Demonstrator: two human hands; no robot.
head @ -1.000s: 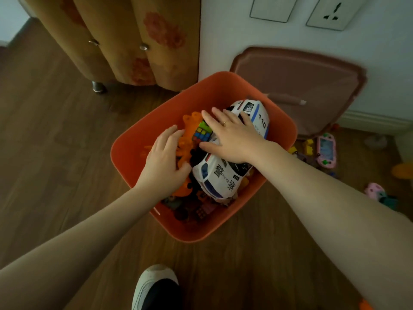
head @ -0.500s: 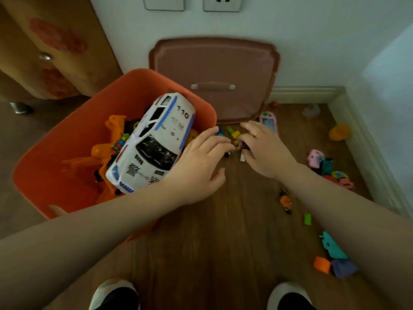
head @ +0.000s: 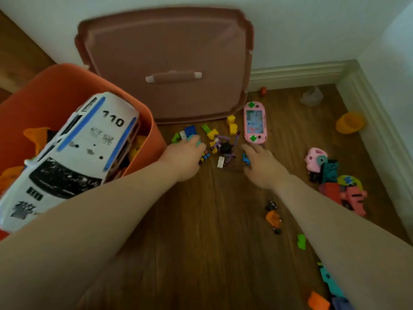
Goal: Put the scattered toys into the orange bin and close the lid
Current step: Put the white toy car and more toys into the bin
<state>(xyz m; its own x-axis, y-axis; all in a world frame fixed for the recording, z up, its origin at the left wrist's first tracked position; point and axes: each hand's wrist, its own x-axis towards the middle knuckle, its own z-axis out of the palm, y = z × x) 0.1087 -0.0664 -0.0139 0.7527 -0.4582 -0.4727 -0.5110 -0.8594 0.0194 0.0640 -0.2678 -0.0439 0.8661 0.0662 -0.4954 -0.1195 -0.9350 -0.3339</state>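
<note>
On the brown wooden floor (head: 201, 231) both hands reach into small plastic blocks (head: 232, 128). Her left hand (head: 185, 157) curls loosely over some; the right hand (head: 261, 166) lies half open, grip unclear. Left of them stands the orange plastic bin (head: 143, 113), lid (head: 165, 52) propped against the white wall (head: 301, 25).

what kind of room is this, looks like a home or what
Most likely a room in a home, perhaps a child's play corner: wood-look floor meeting a white baseboard, small toys such as a pink handheld game scattered about, and an orange bin holding a toy police car.
</note>
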